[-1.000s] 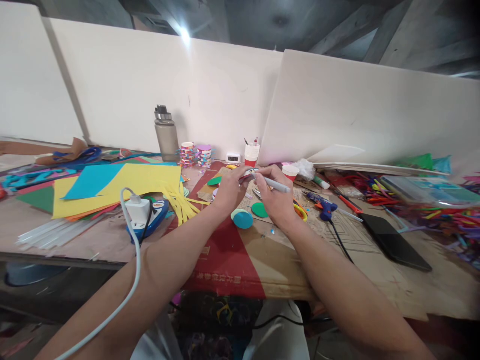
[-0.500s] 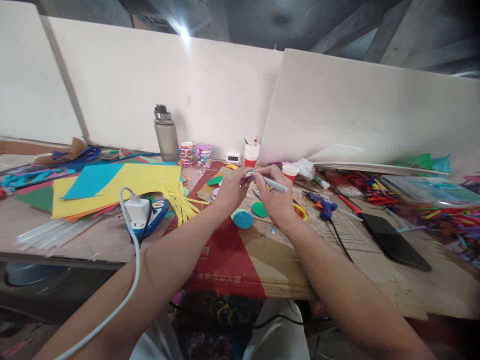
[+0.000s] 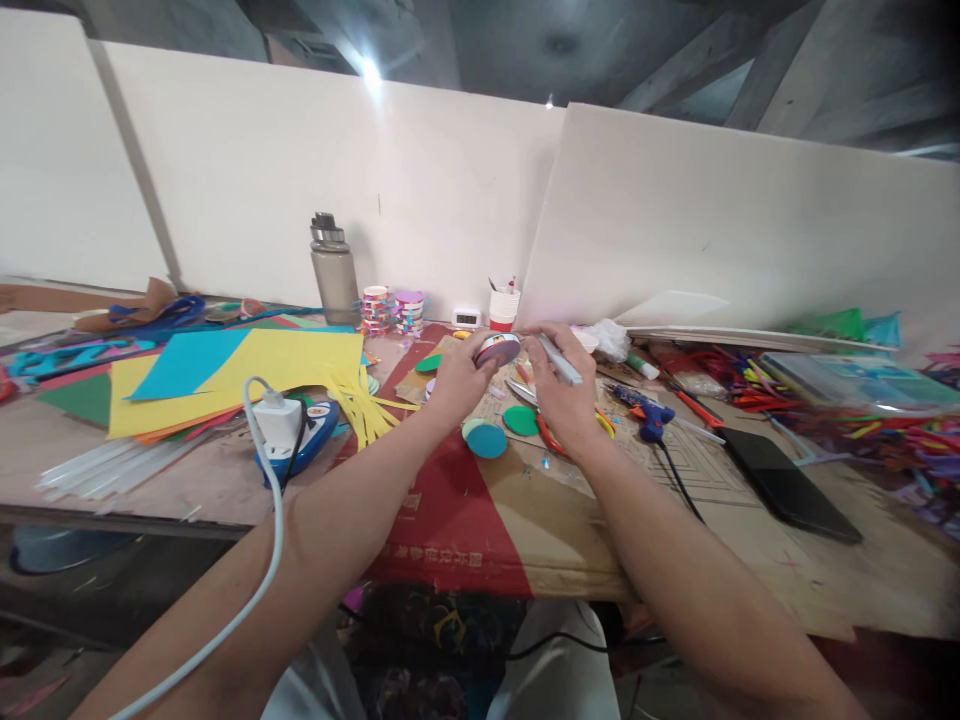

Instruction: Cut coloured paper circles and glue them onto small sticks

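Over the middle of the table, my left hand (image 3: pixel 463 382) is closed on a small round piece (image 3: pixel 498 349) with a purplish face and a pale rim bearing coloured bits. Just to its right, my right hand (image 3: pixel 564 388) grips a slim grey bar-shaped tool (image 3: pixel 559 360), whose exact kind I cannot make out. The two hands are slightly apart. Below them lie a blue paper disc (image 3: pixel 487 441) and a green paper disc (image 3: pixel 520 420). Scissors (image 3: pixel 523 392) with orange handles lie partly hidden behind my right hand.
Yellow paper (image 3: pixel 300 355) with cut strips and a power strip (image 3: pixel 315 430) with a white cable are left. A bottle (image 3: pixel 334 272), decorated stacks (image 3: pixel 409 311) and paper cups (image 3: pixel 505 304) stand behind. A glue gun (image 3: pixel 651 412) and black phone (image 3: pixel 787 485) lie right.
My hands have drawn apart, exposing the round piece in my left hand. The grey tool has turned in my right hand, and the scissors show more.
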`<state>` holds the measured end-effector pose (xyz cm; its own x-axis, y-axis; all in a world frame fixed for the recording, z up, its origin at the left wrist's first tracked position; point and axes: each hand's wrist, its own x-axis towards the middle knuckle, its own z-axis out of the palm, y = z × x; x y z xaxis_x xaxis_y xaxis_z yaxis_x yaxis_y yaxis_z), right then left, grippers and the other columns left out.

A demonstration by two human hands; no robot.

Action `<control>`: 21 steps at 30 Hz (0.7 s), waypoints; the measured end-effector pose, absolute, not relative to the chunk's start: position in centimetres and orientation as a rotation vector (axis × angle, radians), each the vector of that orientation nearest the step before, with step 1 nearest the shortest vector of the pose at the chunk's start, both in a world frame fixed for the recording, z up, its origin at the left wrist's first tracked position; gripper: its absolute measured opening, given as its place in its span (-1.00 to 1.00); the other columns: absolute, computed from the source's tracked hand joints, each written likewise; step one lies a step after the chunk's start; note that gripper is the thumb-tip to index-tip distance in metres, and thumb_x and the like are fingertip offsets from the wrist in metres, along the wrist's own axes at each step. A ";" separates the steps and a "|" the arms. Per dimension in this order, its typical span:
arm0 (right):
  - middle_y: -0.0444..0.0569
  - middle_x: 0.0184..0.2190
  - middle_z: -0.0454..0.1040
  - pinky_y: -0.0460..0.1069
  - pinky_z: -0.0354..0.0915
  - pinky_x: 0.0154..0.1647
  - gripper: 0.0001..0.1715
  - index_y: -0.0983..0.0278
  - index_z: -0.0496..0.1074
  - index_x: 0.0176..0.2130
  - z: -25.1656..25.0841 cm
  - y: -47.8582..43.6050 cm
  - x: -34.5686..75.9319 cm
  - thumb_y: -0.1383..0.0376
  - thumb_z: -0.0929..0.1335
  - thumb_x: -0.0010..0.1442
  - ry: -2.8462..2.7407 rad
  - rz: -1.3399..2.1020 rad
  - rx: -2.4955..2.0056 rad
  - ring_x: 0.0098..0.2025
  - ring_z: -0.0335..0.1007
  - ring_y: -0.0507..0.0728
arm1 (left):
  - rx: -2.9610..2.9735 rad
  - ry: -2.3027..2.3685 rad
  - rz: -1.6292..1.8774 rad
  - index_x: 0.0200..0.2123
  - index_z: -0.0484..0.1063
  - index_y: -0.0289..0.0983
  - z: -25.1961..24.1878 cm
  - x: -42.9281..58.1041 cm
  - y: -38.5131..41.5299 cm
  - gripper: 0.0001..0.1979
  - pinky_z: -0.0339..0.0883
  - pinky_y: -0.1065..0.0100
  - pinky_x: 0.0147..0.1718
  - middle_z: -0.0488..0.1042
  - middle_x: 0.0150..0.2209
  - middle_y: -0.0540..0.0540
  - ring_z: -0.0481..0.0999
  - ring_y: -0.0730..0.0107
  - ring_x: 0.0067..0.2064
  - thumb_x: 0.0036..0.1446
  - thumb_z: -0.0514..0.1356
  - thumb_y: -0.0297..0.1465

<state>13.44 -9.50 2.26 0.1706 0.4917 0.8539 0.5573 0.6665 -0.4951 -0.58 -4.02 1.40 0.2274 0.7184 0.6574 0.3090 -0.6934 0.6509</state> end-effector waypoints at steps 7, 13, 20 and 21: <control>0.02 -0.11 0.51 0.16 0.29 0.08 -0.79 0.17 0.44 -0.08 1.7 -8.6 14.4 0.23 0.31 0.29 -1.564 -0.137 -0.990 -0.01 0.38 0.21 | 1.768 0.743 1.406 -0.11 0.50 -0.27 1.4 -0.2 -3.8 -0.70 0.48 0.24 -0.15 0.55 -0.17 -0.09 0.51 0.28 -0.17 0.05 0.28 -0.38; 0.11 -0.08 0.46 0.21 0.30 0.06 -0.66 0.21 0.44 -0.02 0.8 -7.3 15.2 0.18 0.39 0.22 -1.654 -0.107 -1.162 -0.01 0.36 0.28 | 1.183 0.471 1.196 -0.13 0.42 -0.30 1.2 0.0 -3.3 -0.72 0.54 0.20 -0.19 0.54 -0.16 -0.15 0.54 0.40 -0.27 0.11 0.32 -0.32; 0.19 0.00 0.36 0.27 0.27 0.11 -0.37 0.23 0.38 0.11 -0.4 -6.7 14.9 0.16 0.50 0.08 -1.741 -0.184 -1.242 0.09 0.28 0.36 | 1.105 0.583 1.172 -0.15 0.44 -0.34 1.1 0.4 -3.5 -0.85 0.51 0.38 -0.43 0.54 -0.25 -0.11 0.51 0.45 -0.39 0.21 0.22 -0.42; 0.20 0.00 0.36 0.27 0.27 0.12 -0.33 0.25 0.38 0.12 -0.6 -6.6 14.8 0.16 0.51 0.05 -1.744 -0.202 -1.254 0.09 0.28 0.37 | 1.112 0.584 1.169 -0.14 0.45 -0.33 1.1 0.5 -3.5 -0.84 0.48 0.41 -0.47 0.55 -0.25 -0.11 0.52 0.44 -0.39 0.20 0.23 -0.41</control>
